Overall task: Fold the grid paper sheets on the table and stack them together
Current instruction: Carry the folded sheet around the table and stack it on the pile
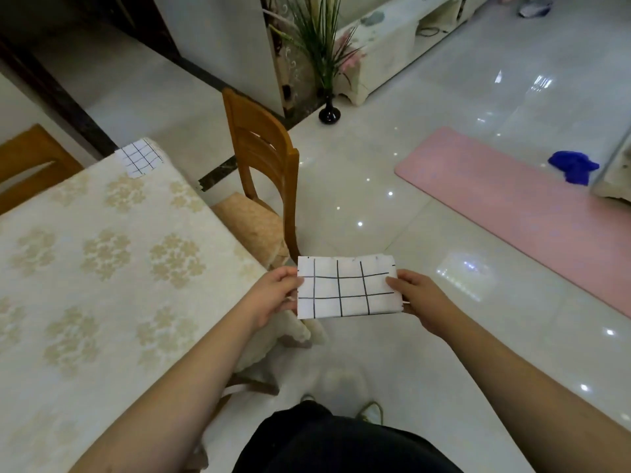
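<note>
Holding a folded grid paper (346, 289) by its two short ends, the left hand (271, 298) pinches one side and the right hand (418, 300) pinches the other, thumbs on top and fingers underneath. The paper is up in the air past the corner of the table (102, 268), over the shiny floor (426, 233) — not over the table at all. That is where trouble could start, I think: if one hand lets go too soon, the paper could flop open or slide down to the floor, and the fold would be spoiled. Pulling too hard with both hands could also tear it or stretch the crease flat. A wooden chair (263, 172) stands just beside the table, near the hands, so a bump on its back might knock the paper loose. Far away on the back corner of the table lies another grid paper (139, 158), partly hanging over the edge — it could slip off before the two are stacked. As for things that hold other things, only a small black vase (329, 112) on the floor shows, with long green leaves (317, 39) standing in it.
</note>
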